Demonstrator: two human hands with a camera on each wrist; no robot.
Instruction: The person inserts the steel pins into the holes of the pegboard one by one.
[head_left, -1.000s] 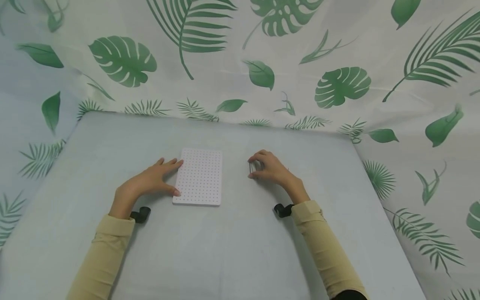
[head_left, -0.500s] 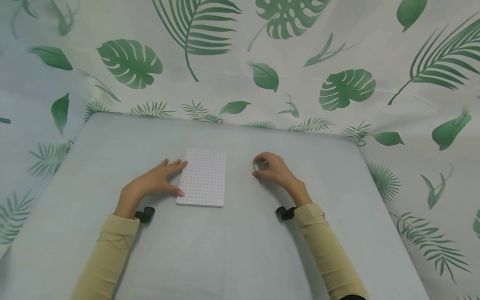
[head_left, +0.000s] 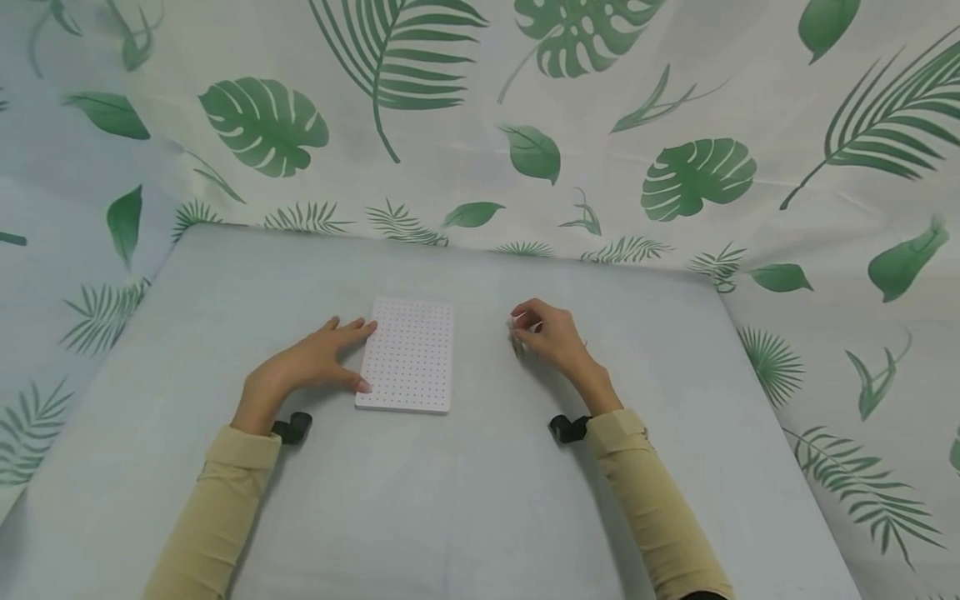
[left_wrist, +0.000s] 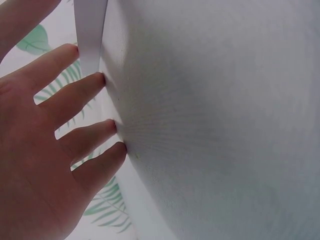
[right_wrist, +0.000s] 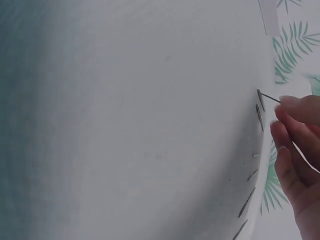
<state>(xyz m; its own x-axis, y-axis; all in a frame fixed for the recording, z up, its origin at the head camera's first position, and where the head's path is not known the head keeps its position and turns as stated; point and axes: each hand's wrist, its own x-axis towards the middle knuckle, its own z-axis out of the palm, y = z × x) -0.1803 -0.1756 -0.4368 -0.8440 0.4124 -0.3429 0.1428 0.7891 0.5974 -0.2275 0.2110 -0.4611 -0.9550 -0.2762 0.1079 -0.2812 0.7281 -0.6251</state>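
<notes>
Leaf-printed backdrop (head_left: 450,150); pale table (head_left: 487,450)

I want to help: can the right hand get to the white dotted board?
Probably yes: the gap between the right hand and white board looks free, though that hand pinches a thin metal rod.

Metal pins (right_wrist: 259,118), smooth board (head_left: 407,357), matt tabletop (head_left: 420,500)

The white board (head_left: 407,358) — full of tiny dots — lies flat on the tabletop (head_left: 390,500). One thin dark pin (right_wrist: 270,98) pokes slanting from the right hand (head_left: 553,335), near more skinny pins (right_wrist: 246,203).
</notes>
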